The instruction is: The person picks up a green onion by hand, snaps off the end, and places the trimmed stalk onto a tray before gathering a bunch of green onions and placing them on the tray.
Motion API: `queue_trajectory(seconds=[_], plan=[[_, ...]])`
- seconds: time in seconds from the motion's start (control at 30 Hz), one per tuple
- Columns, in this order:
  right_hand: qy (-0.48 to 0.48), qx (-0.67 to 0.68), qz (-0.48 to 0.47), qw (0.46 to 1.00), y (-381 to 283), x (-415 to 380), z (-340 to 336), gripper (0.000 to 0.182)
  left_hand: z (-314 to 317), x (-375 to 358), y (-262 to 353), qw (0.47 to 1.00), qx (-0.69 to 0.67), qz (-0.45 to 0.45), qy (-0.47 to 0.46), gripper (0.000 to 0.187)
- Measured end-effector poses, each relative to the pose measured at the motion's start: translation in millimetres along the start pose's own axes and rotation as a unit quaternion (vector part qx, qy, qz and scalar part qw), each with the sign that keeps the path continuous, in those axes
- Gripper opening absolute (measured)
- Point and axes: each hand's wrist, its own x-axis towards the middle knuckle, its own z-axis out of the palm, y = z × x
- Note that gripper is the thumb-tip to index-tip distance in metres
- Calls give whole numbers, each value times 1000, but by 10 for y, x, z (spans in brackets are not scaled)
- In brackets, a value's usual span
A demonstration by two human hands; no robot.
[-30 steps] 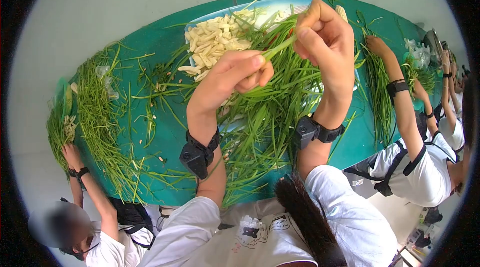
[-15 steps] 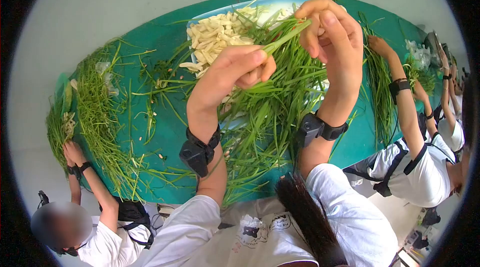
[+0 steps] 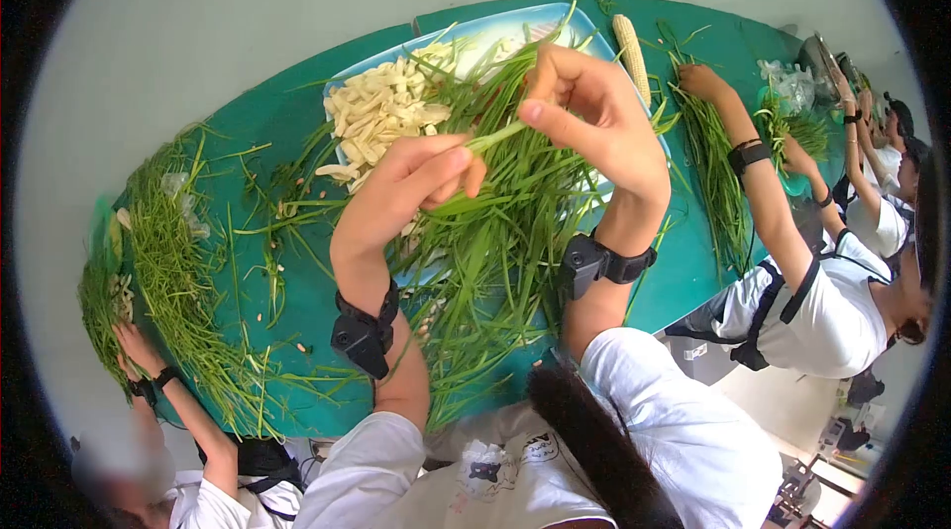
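Observation:
A pale green stalk [image 3: 498, 138] is stretched between my hands, above the tray. My left hand [image 3: 411, 182] pinches its lower left end between thumb and fingers. Thumb and forefinger of my right hand [image 3: 594, 118] close on the other end. Under both hands lies a loose heap of long, flat green leaves [image 3: 505, 222] that look like garlic chives, spilling over the tray's near side. The blue-and-white tray [image 3: 584, 29] also holds a pile of cream-coloured peeled pieces [image 3: 381, 108], left of the greens.
A corn cob [image 3: 631, 58] lies right of the tray on the green table [image 3: 297, 370]. Long bundles of thin greens [image 3: 183, 271] spread over the left side. A co-worker's hand [image 3: 705, 83] touches greens [image 3: 708, 172] at right; another person's hand [image 3: 139, 349] is at far left.
The view has shifted, so the table things sit further left and lower. My hands have come closer together on the stalk, and the corn cob now shows beside the tray.

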Motion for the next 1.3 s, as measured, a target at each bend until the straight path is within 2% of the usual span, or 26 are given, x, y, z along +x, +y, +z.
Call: queue_trajectory(seconds=[0.13,0.27,0.33,0.43,0.5,0.6,0.83,0.93,1.03,1.2,1.3], plan=[[-41,-77,13,996,-18,-4,-49,18,-57,-27,-47,999,22,-19,13,35],[-55,-73,49,995,-89,-15,-12,18,-73,-48,-1,999,46,6,17,32],[-97,-35,109,989,-119,-22,-5,19,-118,-68,3,999,52,-1,14,30],[-141,-15,139,980,-152,-25,1,20,-72,-70,32,998,54,3,26,25],[-164,-6,126,978,-151,-26,23,20,-59,-77,41,997,55,12,47,23],[-205,0,110,973,-152,-15,29,21,-81,-84,1,1000,14,8,27,20],[-187,63,81,977,-101,26,109,20,-73,-54,43,999,22,45,-12,17],[-202,71,112,970,-92,47,127,20,-40,-40,58,997,55,21,-40,17],[-183,71,131,972,-108,59,154,19,-14,-32,41,999,7,36,-34,18],[-126,52,96,986,-80,60,179,20,-40,-38,33,998,12,46,-43,18],[-130,52,75,987,-60,81,196,21,-40,-29,36,996,53,41,-51,19]])
